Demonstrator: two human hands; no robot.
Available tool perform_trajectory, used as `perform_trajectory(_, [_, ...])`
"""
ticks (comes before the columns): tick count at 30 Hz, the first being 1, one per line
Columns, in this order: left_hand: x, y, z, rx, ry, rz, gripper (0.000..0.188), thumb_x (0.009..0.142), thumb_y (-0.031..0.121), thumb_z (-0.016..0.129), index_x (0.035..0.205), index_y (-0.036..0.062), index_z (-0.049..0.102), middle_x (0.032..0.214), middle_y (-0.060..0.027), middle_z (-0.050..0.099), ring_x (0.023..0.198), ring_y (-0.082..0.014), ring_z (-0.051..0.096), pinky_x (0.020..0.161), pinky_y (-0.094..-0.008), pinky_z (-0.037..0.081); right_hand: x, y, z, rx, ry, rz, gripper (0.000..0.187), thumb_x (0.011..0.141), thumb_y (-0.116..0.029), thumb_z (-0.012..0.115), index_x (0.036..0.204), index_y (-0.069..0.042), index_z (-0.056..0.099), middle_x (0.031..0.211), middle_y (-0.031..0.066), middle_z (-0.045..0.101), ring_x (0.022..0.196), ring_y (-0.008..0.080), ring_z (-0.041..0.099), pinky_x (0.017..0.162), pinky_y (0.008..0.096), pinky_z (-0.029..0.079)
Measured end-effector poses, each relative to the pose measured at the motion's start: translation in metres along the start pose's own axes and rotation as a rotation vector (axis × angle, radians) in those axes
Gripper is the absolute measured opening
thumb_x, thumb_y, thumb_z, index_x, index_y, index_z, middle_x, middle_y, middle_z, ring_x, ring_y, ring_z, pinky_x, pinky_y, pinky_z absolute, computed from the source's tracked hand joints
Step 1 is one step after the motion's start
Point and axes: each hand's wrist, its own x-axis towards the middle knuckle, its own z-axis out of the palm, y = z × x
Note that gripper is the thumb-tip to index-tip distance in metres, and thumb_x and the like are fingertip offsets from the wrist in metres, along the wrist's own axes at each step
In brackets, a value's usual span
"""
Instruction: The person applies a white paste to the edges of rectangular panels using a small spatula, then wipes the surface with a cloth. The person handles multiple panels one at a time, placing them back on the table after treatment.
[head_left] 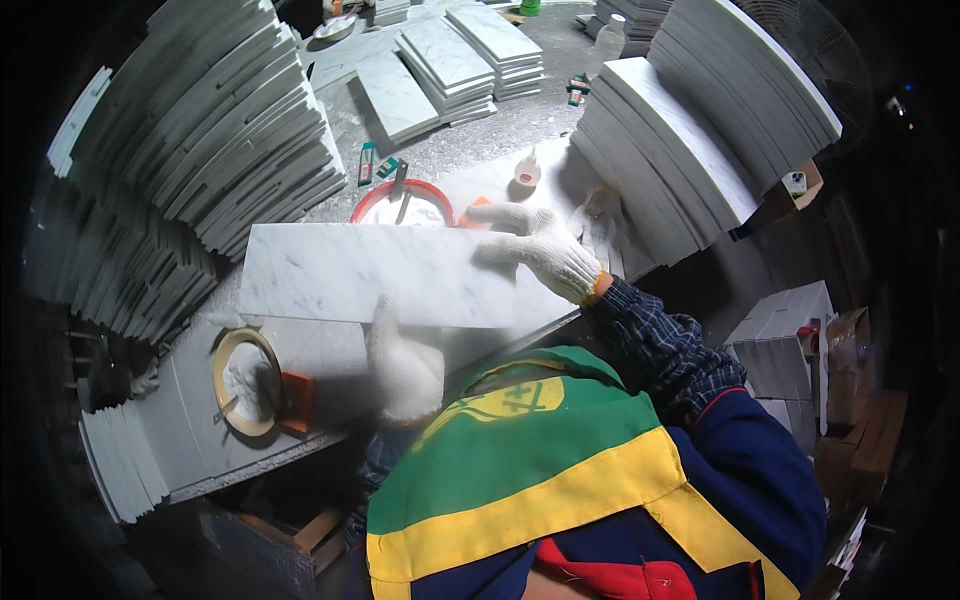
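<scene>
Green-and-yellow bib [540, 470] lies nearest, across the person's chest. Beyond it the white slab [370, 272] stretches sideways before both gloved hands, its far edge cutting across the red bowl [420, 184]. Left hand [405, 365] rises to the slab's near edge, one digit pointing up against it; the others are hidden, so how far they close cannot be told. Bent in its plaid sleeve [660, 345], the right arm brings the right hand [548, 250] over the slab's right end, fingers pointing left, parted and blurred; whether they grip it cannot be told
</scene>
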Motion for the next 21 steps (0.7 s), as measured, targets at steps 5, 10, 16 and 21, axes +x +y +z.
perform_trajectory(5, [-0.002,-0.010,-0.005,-0.011,-0.078,-0.099,0.055,0.105,0.020,0.060,0.154,0.0018,0.042,0.150,-0.0145,0.054,0.139,-0.0302,0.052,0.119,-0.0498,0.040,-0.005,0.004,-0.009,-0.086,0.047,-0.043,0.061,0.085,-0.019,0.084,0.140,0.002,0.064,0.123,0.0136,0.072,0.110,0.0169,0.067,0.098,0.0320,0.055])
perform_trajectory(10, [0.003,-0.014,-0.016,-0.073,-0.073,-0.165,0.052,0.104,0.020,0.062,0.150,0.0016,0.045,0.148,-0.0148,0.056,0.134,-0.0316,0.056,0.118,-0.0507,0.043,-0.010,0.004,-0.015,0.000,0.058,-0.028,0.057,0.090,-0.027,0.083,0.136,0.002,0.066,0.123,0.0121,0.073,0.108,0.0166,0.068,0.098,0.0307,0.054])
perform_trajectory(16, [0.000,-0.021,-0.008,-0.074,-0.038,-0.185,0.049,0.104,0.021,0.061,0.146,-0.0020,0.047,0.143,-0.0160,0.058,0.131,-0.0304,0.058,0.115,-0.0468,0.045,-0.006,0.005,-0.029,-0.109,0.113,-0.021,0.050,0.090,-0.022,0.080,0.133,0.001,0.070,0.123,0.0104,0.073,0.109,0.0135,0.067,0.099,0.0293,0.053])
perform_trajectory(21, [-0.001,-0.026,-0.003,-0.064,-0.057,-0.182,0.050,0.105,0.018,0.061,0.148,-0.0009,0.045,0.143,-0.0150,0.058,0.132,-0.0288,0.057,0.116,-0.0447,0.045,-0.003,0.017,-0.028,0.058,0.139,0.011,0.044,0.096,-0.020,0.076,0.134,0.000,0.070,0.121,0.0101,0.073,0.105,0.0105,0.066,0.095,0.0252,0.053])
